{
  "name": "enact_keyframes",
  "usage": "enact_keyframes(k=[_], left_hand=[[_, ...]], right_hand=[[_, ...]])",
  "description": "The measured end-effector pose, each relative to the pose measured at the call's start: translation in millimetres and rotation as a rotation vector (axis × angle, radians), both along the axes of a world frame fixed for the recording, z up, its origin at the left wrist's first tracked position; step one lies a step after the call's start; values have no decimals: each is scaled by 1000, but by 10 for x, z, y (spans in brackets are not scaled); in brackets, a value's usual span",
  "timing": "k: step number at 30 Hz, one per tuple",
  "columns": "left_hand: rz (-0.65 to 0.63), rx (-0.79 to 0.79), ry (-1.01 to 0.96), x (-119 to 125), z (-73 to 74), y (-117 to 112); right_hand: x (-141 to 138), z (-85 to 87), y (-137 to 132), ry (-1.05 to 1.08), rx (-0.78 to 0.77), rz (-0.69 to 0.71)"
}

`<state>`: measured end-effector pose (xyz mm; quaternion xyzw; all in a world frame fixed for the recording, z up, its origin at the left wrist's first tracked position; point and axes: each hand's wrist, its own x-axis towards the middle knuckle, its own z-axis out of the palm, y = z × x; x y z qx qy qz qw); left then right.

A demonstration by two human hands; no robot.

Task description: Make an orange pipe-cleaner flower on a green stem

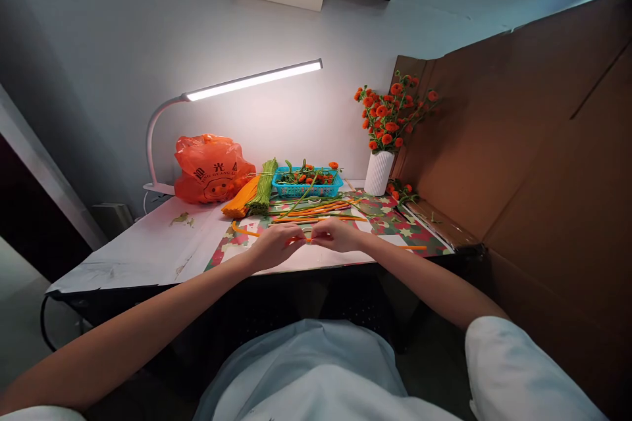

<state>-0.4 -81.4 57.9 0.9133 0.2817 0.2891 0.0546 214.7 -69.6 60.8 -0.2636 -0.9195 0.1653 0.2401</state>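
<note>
Near the table's front edge, my left hand (pixel 281 245) and my right hand (pixel 336 235) meet, almost fingertip to fingertip. Both pinch an orange pipe cleaner (pixel 244 230). Its bent left end sticks out past my left hand, and an orange length shows to the right behind my right wrist. The fingers partly hide its middle. Just beyond my hands, several loose orange and green pipe cleaners (pixel 323 211) lie across the patterned mat (pixel 407 231). A small ring-shaped object, partly covered, sits right behind my fingertips.
A blue basket (pixel 286 191) holds orange flowers with green stems. Left of it lie green (pixel 263 191) and orange (pixel 241 198) pipe cleaner bundles, a red plastic bag (pixel 210 168) and a lit lamp (pixel 254 81). A white vase (pixel 379 174) of flowers stands by a cardboard wall (pixel 533 125).
</note>
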Motion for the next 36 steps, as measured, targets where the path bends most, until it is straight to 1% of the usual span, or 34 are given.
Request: enact_keyframes(k=[2, 4, 9, 11, 14, 17, 19, 20, 22, 23, 24, 25, 26, 28, 29, 31, 32, 33, 34, 36], left_hand=[[16, -104, -41, 8, 23, -12], [28, -243, -97, 16, 17, 0], [-25, -698, -269, 42, -47, 74], [-27, -835, -316, 52, -50, 89], [7, -1017, -354, 61, -38, 107], [34, -1198, -363, 53, -43, 155], [33, -1296, -318, 40, -53, 205], [34, -1335, -281, 33, -56, 232], [51, -1385, -197, 24, -56, 279], [67, -1377, -170, 23, -54, 293], [82, -1331, -158, 24, -52, 298], [95, -1233, -160, 28, -52, 293], [108, -1077, -170, 33, -55, 277], [130, -646, -176, 42, -77, 219], [139, -416, -156, 45, -95, 183], [135, -39, -90, 48, -137, 111], [124, 106, -58, 48, -158, 82], [112, 224, -30, 48, -175, 60], [101, 321, -7, 48, -189, 45], [91, 465, 28, 44, -200, 33]], right_hand=[[-9, 5, -19, 1, 95, 3], [-17, 1, -35, -16, 198, 0], [-41, -43, -38, -132, 487, -2], [-41, -52, -18, -198, 637, 5], [-23, -51, 27, -339, 866, 26], [0, -41, 58, -460, 1039, 90], [5, -30, 64, -513, 1100, 168], [3, -24, 67, -536, 1107, 207], [-6, -17, 79, -564, 1058, 248], [-10, -18, 92, -557, 999, 238], [-12, -23, 109, -525, 917, 204], [-11, -31, 128, -464, 810, 149], [-7, -41, 148, -378, 677, 83], [13, -60, 176, -178, 337, -36], [27, -65, 182, -91, 145, -67], [59, -57, 175, 15, -219, -62], [73, -44, 164, 38, -367, -35], [85, -27, 153, 46, -482, -1], [94, -7, 141, 45, -565, 36], [98, 35, 124, 30, -645, 87]])
